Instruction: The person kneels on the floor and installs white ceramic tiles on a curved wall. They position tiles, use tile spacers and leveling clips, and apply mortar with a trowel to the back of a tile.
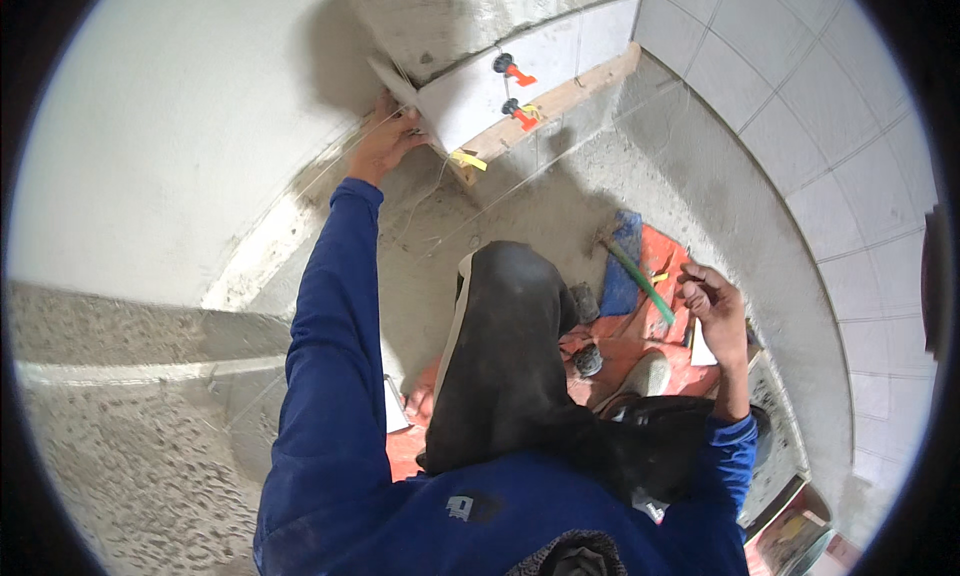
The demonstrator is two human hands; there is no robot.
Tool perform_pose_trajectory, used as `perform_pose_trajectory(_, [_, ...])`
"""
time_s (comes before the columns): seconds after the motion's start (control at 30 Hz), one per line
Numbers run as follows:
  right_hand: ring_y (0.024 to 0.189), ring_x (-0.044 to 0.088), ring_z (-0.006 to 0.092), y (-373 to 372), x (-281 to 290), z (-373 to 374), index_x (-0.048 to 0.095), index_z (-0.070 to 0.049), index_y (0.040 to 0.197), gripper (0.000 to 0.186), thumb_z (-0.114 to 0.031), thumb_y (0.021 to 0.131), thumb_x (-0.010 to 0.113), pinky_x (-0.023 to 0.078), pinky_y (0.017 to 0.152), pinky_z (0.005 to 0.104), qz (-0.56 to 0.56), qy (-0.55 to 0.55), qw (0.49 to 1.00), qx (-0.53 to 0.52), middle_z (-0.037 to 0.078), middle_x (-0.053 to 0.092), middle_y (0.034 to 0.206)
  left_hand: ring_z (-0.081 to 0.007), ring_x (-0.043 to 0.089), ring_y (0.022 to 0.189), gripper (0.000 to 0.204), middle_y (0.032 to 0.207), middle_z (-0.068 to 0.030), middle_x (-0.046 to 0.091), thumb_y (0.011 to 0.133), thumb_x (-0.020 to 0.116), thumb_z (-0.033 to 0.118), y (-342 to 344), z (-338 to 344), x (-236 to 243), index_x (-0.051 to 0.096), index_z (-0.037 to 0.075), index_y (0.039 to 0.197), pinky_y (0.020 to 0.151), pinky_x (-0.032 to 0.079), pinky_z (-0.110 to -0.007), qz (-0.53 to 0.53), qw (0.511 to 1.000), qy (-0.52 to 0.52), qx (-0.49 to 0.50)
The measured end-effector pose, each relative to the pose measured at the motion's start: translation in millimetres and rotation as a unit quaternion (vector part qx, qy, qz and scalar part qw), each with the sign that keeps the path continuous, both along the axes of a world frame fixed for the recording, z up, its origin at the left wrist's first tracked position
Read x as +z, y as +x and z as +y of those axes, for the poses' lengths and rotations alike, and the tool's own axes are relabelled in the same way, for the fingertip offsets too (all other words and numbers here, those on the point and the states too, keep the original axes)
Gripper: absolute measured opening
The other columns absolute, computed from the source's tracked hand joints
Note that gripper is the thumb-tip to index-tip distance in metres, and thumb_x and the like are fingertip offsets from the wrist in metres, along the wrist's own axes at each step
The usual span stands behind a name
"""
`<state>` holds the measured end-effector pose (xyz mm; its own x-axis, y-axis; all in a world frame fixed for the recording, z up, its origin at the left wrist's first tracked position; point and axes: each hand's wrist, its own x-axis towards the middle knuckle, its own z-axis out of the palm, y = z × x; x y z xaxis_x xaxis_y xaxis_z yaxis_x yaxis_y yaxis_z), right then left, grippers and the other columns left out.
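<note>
My left hand [385, 141] reaches up to the far corner, its fingers closed around the edge of a narrow tile piece [395, 84]. That piece stands at the left end of a row of white wall tiles [470, 108]. Two black and orange tile levelling clips [515, 71] sit on the joint of the row. A yellow wedge [468, 160] pokes out below the row's left end. My right hand [716, 314] hovers at the right with fingers half bent and apart, and nothing shows in it. Near its fingers lies a green-handled tool [640, 281] with a dirty head.
A wooden batten [560, 111] runs beneath the tile row. Thin strings [545, 168] cross the corner. My bent knee [510, 296] rises in the middle. An orange sheet [660, 251] and blue cloth [622, 266] lie beside it. A bucket [795, 536] stands at lower right.
</note>
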<state>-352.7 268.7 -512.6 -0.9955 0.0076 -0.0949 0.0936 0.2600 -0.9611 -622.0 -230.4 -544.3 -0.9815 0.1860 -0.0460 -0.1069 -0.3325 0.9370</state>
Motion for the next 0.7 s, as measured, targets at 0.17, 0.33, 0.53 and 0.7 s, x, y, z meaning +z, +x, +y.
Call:
perform_pose_trajectory(0.17, [0.086,0.061,0.0129,-4.2,-9.3,-6.9,0.058,0.008,0.120,0.038,-0.019,0.094,0.065,0.050,0.076,0.0261,0.000,-0.020,1.000,0.022,0.008,0.066,0.101,-0.0387,0.036,0.134,0.107,0.152,-0.0242,0.023,0.080,0.078,0.017,3.0,4.9,1.9,0.002,0.009,0.153,0.092,0.052,-0.050,0.049,0.989,-0.125,0.064])
perform_pose_trajectory(0.33, [0.086,0.064,0.0150,-15.4,-16.9,-23.5,0.058,0.006,0.120,0.037,-0.018,0.093,0.066,0.050,0.079,0.0276,0.003,0.024,1.000,0.015,0.009,0.067,0.099,-0.0404,0.037,0.133,0.112,0.149,-0.0260,0.026,0.074,0.083,0.022,7.6,5.6,2.8,0.005,0.006,0.153,0.093,0.053,-0.048,0.102,0.969,-0.208,0.088])
perform_pose_trajectory(0.53, [0.090,0.064,0.0149,-55.5,13.0,-81.5,0.060,0.003,0.119,0.031,-0.012,0.092,0.065,0.051,0.080,0.0283,0.106,0.111,0.987,0.046,0.010,0.067,0.100,-0.0397,0.041,0.131,0.122,0.149,-0.0222,0.030,0.070,0.087,0.020,7.2,9.3,8.3,-0.002,0.010,0.153,0.095,0.047,-0.058,0.004,0.996,-0.052,0.070])
perform_pose_trajectory(0.7, [0.090,0.065,0.0152,-97.8,37.2,-159.1,0.063,0.000,0.117,0.028,-0.009,0.090,0.067,0.051,0.081,0.0287,0.152,0.081,0.980,0.099,0.011,0.068,0.099,-0.0396,0.041,0.130,0.125,0.150,-0.0196,0.030,0.068,0.088,0.016,9.3,10.9,19.1,-0.004,0.014,0.154,0.093,0.045,-0.063,-0.007,0.994,-0.076,0.074])
